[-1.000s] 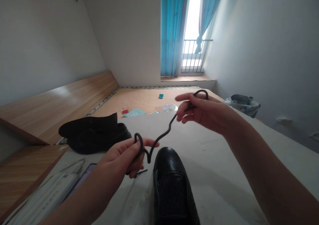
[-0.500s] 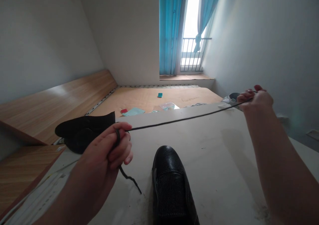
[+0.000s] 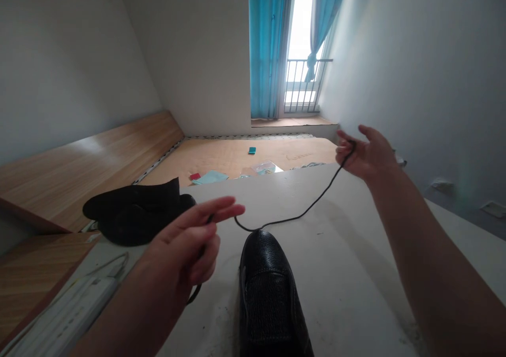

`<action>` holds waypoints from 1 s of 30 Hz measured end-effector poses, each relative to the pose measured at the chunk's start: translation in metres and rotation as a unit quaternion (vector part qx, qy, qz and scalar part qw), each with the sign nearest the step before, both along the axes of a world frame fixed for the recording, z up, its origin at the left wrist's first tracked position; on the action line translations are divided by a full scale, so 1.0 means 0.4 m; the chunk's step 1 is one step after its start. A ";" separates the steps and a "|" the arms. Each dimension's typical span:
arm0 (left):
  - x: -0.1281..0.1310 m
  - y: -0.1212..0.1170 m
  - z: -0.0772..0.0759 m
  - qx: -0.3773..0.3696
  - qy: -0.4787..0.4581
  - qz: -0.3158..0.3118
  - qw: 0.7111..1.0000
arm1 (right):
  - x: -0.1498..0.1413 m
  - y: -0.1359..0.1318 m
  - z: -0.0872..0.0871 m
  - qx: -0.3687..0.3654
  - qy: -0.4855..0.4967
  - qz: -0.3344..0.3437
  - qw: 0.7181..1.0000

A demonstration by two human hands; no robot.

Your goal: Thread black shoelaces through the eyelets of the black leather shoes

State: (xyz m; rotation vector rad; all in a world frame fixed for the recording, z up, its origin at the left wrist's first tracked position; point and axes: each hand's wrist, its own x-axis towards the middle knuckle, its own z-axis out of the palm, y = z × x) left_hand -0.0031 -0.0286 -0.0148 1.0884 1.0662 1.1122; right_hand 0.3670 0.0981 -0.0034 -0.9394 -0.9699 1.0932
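Observation:
A thin black shoelace (image 3: 298, 218) hangs slack in a dip between my two hands, its lowest stretch passing by the tip of a black leather shoe (image 3: 269, 299). My left hand (image 3: 187, 251) is closed around one part of the lace, index and middle fingers pointing forward; a loop of it shows below the fist. In my right hand (image 3: 366, 154), raised higher and farther off, the other end lies over the curled fingers while the thumb stands apart. The shoe rests on the white table (image 3: 336, 272), toe away from me, its heel out of view.
Another black item, seemingly a shoe with an insole-like piece (image 3: 130, 201), sits at the table's left. Near it lies a white power strip (image 3: 75, 309) with a cable. Beyond the table is a wooden bed platform (image 3: 221, 148) with small packets.
My right hand has moved left and a little inward, so the taut lace now sags. My left hand's fingers have stretched forward. The lace's loose tip is out of sight.

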 end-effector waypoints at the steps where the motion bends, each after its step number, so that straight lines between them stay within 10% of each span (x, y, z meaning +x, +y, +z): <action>1: 0.009 -0.005 -0.013 0.017 0.073 -0.043 0.996 | -0.044 -0.003 0.008 0.001 -0.001 0.035 0.999; 5: 0.059 -0.021 -0.059 0.167 0.307 -0.213 0.912 | -0.210 -0.067 0.039 -0.005 -0.060 0.188 0.980; 10: 0.100 -0.031 -0.080 0.281 0.454 -0.231 0.814 | -0.306 -0.181 0.065 0.033 -0.280 0.374 0.883; 20: 0.135 -0.036 -0.116 0.223 0.477 -0.210 0.824 | -0.341 -0.278 0.065 0.012 -0.659 0.233 0.715; 30: 0.130 -0.028 -0.122 0.221 0.458 -0.216 0.834 | -0.306 -0.409 -0.104 -0.018 -0.643 0.167 0.747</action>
